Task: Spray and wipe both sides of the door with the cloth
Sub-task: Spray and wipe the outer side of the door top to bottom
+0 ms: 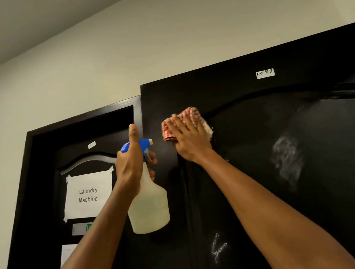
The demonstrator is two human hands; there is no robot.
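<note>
Red-and-white checked soft cloth (189, 121), limp and light, lies under the flat, straight-fingered right hand (189, 138) against the glossy black wooden door (293, 186) near its top, at ten o'clock on the panel. At nine o'clock from it, the left hand (130, 163) curls around the neck of the translucent plastic spray bottle (148, 204) with a blue trigger head, seemingly part-full of pale liquid, so probably light; the neck suits gripping.

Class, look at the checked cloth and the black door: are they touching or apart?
Touching. The head view shows the right hand pressing the cloth flat against the door.
</note>
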